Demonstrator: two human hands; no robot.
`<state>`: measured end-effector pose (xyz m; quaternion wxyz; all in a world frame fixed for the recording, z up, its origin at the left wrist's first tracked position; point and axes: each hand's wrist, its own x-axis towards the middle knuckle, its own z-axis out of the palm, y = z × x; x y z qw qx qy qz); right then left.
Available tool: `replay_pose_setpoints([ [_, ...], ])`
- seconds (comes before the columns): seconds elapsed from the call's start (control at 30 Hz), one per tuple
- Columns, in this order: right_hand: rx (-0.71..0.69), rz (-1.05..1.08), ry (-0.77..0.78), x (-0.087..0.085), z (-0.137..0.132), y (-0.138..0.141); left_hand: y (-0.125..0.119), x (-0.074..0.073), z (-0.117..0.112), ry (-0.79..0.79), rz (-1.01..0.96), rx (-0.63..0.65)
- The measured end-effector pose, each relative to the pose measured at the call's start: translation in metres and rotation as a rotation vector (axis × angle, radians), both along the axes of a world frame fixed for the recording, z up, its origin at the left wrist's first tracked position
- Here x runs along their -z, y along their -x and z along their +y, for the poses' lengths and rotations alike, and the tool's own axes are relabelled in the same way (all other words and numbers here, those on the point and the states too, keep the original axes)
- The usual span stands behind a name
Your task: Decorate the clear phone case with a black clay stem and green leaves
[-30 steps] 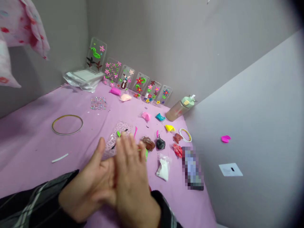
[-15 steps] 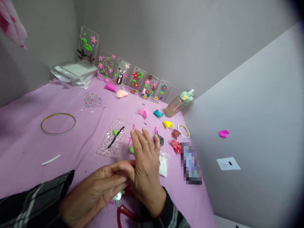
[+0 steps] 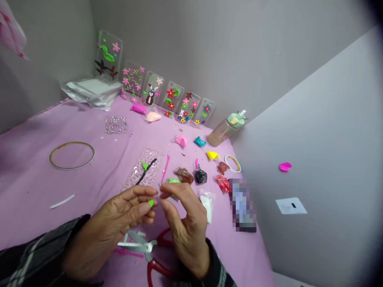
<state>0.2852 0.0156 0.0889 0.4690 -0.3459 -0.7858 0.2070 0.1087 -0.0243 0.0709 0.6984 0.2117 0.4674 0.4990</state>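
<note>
Between the thumb and fingers of my left hand [image 3: 125, 211] sits a small bright green piece of clay [image 3: 151, 203]. My right hand [image 3: 187, 223] is just to its right, thumb and index finger apart with nothing seen between them. Beyond my left fingers lies a clear patterned phone case [image 3: 152, 159], its near end covered by that hand. A black clay stem [image 3: 146, 172] with a green leaf [image 3: 145, 165] is on the case. Open red-handled scissors [image 3: 148, 247] rest below my hands, partly hidden by the right one.
Bags of coloured clay, among them black [image 3: 201, 176], brown [image 3: 184, 175] and white [image 3: 206, 205], lie to the right. A bottle [image 3: 223, 131] and decorated cases [image 3: 172, 97] stand along the wall. A bangle [image 3: 50, 157] and rhinestone sheet [image 3: 116, 125] are on the left.
My palms were pressed together; now the hands have come apart. The right hand has turned and bent its fingers, and the green clay piece shows in my left fingers.
</note>
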Motion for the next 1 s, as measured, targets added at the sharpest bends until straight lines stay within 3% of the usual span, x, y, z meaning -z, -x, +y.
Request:
replay_pose_setpoints([
  [0.17, -0.093, 0.006, 0.061, -0.001, -0.004, 0.006, 0.002, -0.003, 0.003, -0.080, 0.017, 0.012],
  [0.47, -0.068, -0.025, 0.007, 0.005, -0.005, 0.009, 0.008, 0.006, 0.002, -0.041, 0.073, 0.012],
  [0.7, -0.059, 0.002, 0.005, 0.005, -0.004, 0.008, 0.017, 0.012, 0.003, -0.240, 0.326, 0.096],
  [1.0, -0.080, -0.017, 0.069, 0.004, -0.004, 0.006, 0.019, 0.011, 0.005, -0.163, 0.282, 0.140],
])
